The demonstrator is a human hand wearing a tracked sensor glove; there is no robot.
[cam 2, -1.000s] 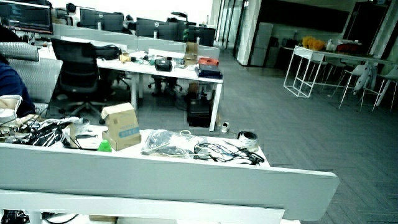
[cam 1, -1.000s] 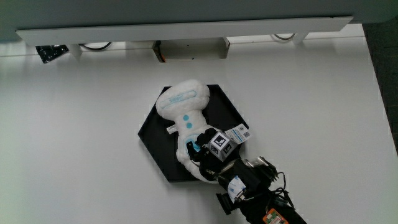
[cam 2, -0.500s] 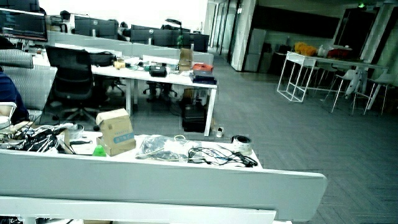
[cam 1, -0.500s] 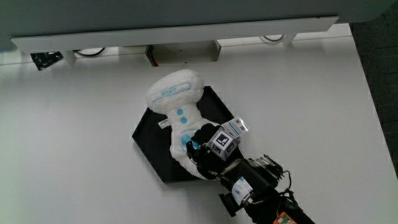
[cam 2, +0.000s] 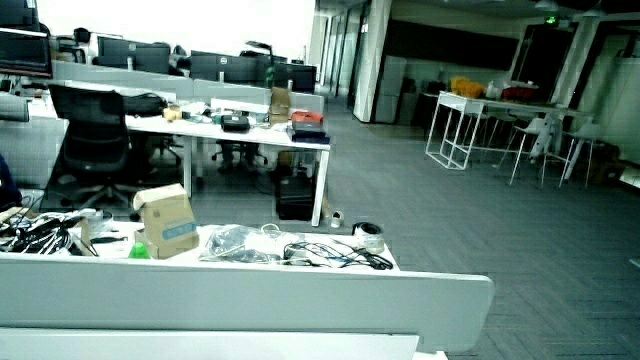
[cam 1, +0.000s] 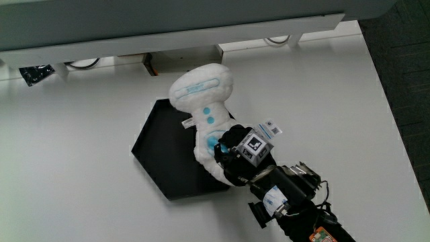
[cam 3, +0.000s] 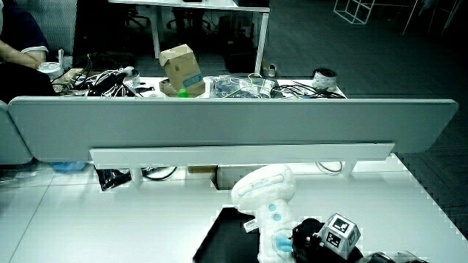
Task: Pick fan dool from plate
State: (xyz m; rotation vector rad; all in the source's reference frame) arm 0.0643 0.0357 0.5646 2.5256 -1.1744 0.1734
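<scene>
White tabletop (cam 1: 80,134) carries a black hexagonal plate (cam 1: 151,151). The hand (cam 1: 235,151) has its grip closed round the fan doll's (cam 1: 201,101) lower body. Since a second ago the doll's head has swung outward past the plate's rim, suggesting lift-off is starting.

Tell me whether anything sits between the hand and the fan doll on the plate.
Nothing visible does. The hand is already closed around the lower body of the fan doll, which lies tilted with its head past the rim of the black plate. No other object lies on the plate.
</scene>
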